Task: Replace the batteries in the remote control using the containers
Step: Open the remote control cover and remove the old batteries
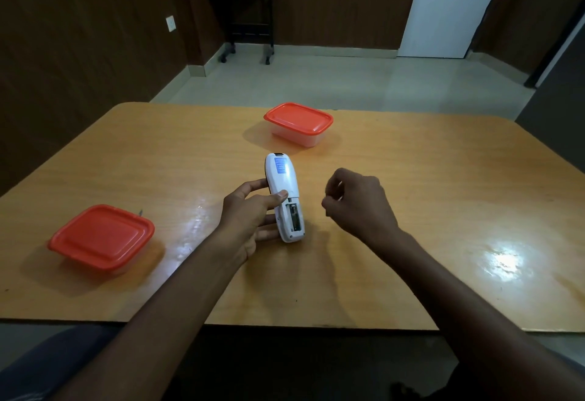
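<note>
My left hand holds a white remote control back side up over the middle of the table, thumb resting on its back. Its battery compartment near the lower end is uncovered and a battery shows inside. My right hand hovers just right of the remote with its fingers curled in; whether they pinch something small I cannot tell. A clear container with a red lid sits beyond the remote. A second red-lidded container lies at the near left. Both lids are on.
The orange wooden table ends close in front of me and at the far side behind the far container. A dark stand on wheels and a white door stand across the room.
</note>
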A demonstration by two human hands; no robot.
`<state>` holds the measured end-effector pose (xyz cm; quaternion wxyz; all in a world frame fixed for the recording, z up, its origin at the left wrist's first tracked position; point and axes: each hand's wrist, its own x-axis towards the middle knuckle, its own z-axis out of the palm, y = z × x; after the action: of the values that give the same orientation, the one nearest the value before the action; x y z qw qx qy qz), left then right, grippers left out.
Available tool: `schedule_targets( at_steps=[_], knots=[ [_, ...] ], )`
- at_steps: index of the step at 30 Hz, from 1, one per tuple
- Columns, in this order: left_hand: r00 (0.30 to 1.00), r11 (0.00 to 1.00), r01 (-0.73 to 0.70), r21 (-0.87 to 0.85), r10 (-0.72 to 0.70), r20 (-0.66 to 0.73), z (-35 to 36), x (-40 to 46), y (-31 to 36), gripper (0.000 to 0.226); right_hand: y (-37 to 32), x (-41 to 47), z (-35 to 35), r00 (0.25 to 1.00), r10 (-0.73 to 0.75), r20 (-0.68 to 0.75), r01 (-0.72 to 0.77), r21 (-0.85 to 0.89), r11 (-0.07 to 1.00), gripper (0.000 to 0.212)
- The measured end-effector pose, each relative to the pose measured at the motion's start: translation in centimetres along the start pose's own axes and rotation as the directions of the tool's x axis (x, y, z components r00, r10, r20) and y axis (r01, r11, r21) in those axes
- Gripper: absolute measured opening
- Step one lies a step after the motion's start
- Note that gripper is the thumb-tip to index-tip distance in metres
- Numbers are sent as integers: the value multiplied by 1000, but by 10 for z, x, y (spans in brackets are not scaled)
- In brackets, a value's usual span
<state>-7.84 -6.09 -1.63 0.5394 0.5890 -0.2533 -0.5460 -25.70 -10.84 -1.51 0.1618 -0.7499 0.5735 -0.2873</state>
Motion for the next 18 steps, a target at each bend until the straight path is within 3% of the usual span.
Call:
schedule_targets(
  at_steps=[2, 5, 10, 12, 14, 16, 18],
  knots=[
    [1000, 1000, 6, -4, -6, 1, 0, 0, 0, 39, 7, 0, 7, 999, -21, 37, 28, -187, 982, 10],
    [1000, 1000, 9, -21, -8, 12, 0, 0, 0, 39, 11, 3, 12, 996, -25, 90, 51, -301, 952, 15],
    [1000, 1000, 4, -19, -4, 21, 0, 0, 0, 36, 9, 3, 14, 995, -79, 60, 98, -450, 888, 15],
    [1000, 1000, 0, -20, 1, 18, -1, 0, 1, 37, 3, 1, 14, 993, -114, 21, 113, -392, 913, 14],
    [1000, 1000, -8, -28, 9, 17, -1, -1, 2, 41, -8, -4, 12, 993, -114, 20, 116, -192, 975, 17],
    [1000, 999, -21, -40, 22, 18, -1, -2, 3, 44, -17, -10, 11, 993, -92, 79, 94, -14, 996, 19],
    [999, 998, -37, -51, 38, 18, 0, -4, 3, 46, -21, -15, 13, 989, -71, 130, 67, 35, 997, 21]
  ],
)
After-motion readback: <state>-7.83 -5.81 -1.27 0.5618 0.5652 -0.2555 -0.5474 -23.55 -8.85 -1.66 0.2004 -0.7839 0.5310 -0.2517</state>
